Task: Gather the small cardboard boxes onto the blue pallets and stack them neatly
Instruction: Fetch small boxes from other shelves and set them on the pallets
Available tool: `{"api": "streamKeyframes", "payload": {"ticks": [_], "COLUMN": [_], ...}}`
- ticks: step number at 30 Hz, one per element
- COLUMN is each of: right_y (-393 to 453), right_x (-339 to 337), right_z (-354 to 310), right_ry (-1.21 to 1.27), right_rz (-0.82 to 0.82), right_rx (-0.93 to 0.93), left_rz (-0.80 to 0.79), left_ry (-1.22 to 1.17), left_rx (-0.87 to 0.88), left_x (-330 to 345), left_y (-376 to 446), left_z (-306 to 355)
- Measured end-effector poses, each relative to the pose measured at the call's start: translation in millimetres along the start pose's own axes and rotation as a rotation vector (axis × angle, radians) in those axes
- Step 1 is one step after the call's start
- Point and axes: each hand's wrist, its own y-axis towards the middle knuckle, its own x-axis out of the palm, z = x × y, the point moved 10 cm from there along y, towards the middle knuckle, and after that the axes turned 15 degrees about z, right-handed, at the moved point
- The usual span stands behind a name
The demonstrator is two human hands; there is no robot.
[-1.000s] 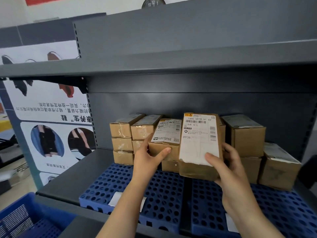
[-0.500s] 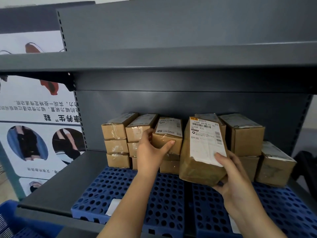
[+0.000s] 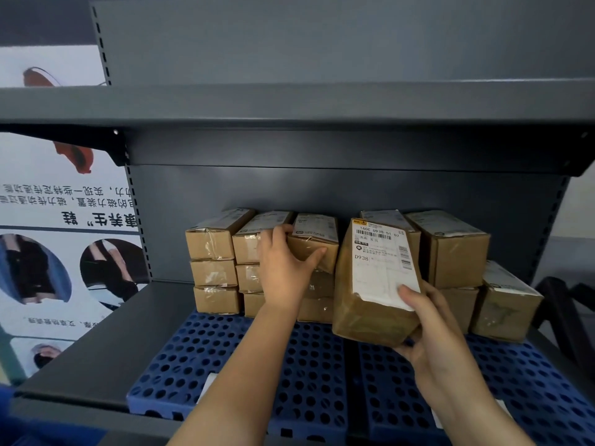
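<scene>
Several small cardboard boxes stand in stacks at the back of two blue perforated pallets (image 3: 231, 358) on a grey shelf. My right hand (image 3: 431, 333) grips a larger labelled box (image 3: 373, 284) by its near bottom corner and holds it tilted just above the pallet, in front of the middle stacks. My left hand (image 3: 283, 268) presses against the front of the third stack, thumb on its top box (image 3: 314, 243), fingers across the neighbouring stack (image 3: 251, 249). The leftmost stack (image 3: 212, 262) stands three boxes high. Taller boxes (image 3: 450, 249) sit at the right.
The upper shelf (image 3: 289, 104) overhangs the boxes closely. A single box (image 3: 505, 304) lies at the far right of the pallets. A printed poster (image 3: 64, 236) stands to the left of the shelving. Something dark (image 3: 566, 304) sits beyond the right edge.
My right hand has lowered the labelled box and slid down to its near bottom corner. My left hand has pushed further onto the third stack. The camera has moved closer and right.
</scene>
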Motion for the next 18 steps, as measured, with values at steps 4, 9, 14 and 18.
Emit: {"api": "streamKeyframes", "payload": {"ticks": [4,9,14,18], "right_y": [-1.4,-1.9,-2.8,-3.9], "right_x": [-1.1,-3.1,-6.6,-13.2], "right_z": [-2.1,-4.2,-5.4,-9.0], "right_ry": [-0.005,0.0,0.01,0.035], "right_rz": [0.016,0.025,0.038,0.049], "right_rx": [-0.011,-0.016,-0.03,-0.05], "left_rz": [-0.043,-0.091,-0.075,-0.209], "left_ry": [0.088,0.215,0.104,-0.173], "left_rx": [0.071,0.182,0.195,0.053], "left_x": [7.2,11.3,-4.3,-15.3], "left_y": [2.9,5.7,4.2,-13.5], "left_z": [5.7,17.1,32.8,46.9]}}
